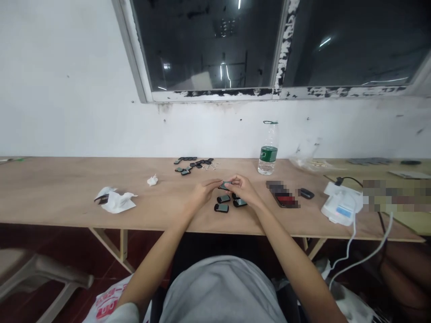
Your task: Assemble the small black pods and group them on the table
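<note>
Grey, likely light, stiff: grasping small piece (225,184) with left hand (208,189) and right hand (245,188), behind front edge of table (144,217); best gripped by rim.

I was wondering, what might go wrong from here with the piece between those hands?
The black-and-grey piece, held in the right hand with the left hand at its edge, might slip onto the similar pieces nearby. The tiny white bits scattered behind could get brushed away. A careless reach might topple the green-labelled bottle.
</note>
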`<action>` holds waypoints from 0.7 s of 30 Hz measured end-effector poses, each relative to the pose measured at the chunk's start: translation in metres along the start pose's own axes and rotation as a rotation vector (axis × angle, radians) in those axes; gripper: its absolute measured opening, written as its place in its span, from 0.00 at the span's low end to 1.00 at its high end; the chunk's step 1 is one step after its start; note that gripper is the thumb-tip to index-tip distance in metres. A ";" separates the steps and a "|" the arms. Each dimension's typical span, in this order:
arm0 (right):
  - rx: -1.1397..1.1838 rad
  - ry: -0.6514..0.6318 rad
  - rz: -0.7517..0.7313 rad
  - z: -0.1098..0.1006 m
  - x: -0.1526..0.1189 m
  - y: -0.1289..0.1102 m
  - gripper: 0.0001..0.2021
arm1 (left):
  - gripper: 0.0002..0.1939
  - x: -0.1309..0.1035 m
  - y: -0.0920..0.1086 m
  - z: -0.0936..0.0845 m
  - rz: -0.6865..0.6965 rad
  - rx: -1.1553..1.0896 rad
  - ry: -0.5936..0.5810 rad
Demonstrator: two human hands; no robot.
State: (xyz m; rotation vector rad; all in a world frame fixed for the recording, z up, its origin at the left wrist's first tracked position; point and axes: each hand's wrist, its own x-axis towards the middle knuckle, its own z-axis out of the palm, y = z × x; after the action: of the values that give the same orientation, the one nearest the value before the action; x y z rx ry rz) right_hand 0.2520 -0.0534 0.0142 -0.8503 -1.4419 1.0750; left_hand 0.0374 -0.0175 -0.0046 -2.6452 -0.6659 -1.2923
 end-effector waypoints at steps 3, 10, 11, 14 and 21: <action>0.017 0.004 -0.011 0.000 0.001 0.003 0.24 | 0.23 0.001 -0.001 0.000 -0.012 -0.025 -0.018; 0.043 -0.006 -0.009 0.000 0.002 0.010 0.23 | 0.17 0.005 0.004 -0.004 -0.029 -0.042 -0.037; 0.046 -0.005 -0.017 0.000 0.003 0.011 0.23 | 0.16 0.005 0.005 -0.004 -0.026 -0.044 -0.040; 0.061 -0.009 -0.033 -0.001 0.004 0.014 0.23 | 0.16 0.004 0.003 -0.003 -0.018 -0.049 -0.038; 0.041 -0.042 -0.019 -0.002 0.003 0.012 0.23 | 0.16 0.000 -0.006 -0.004 -0.023 -0.111 -0.065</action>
State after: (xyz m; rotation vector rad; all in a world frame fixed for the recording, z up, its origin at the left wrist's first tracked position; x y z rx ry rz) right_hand 0.2526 -0.0465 0.0042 -0.7875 -1.4546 1.1106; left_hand 0.0323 -0.0128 -0.0025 -2.7875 -0.6533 -1.2898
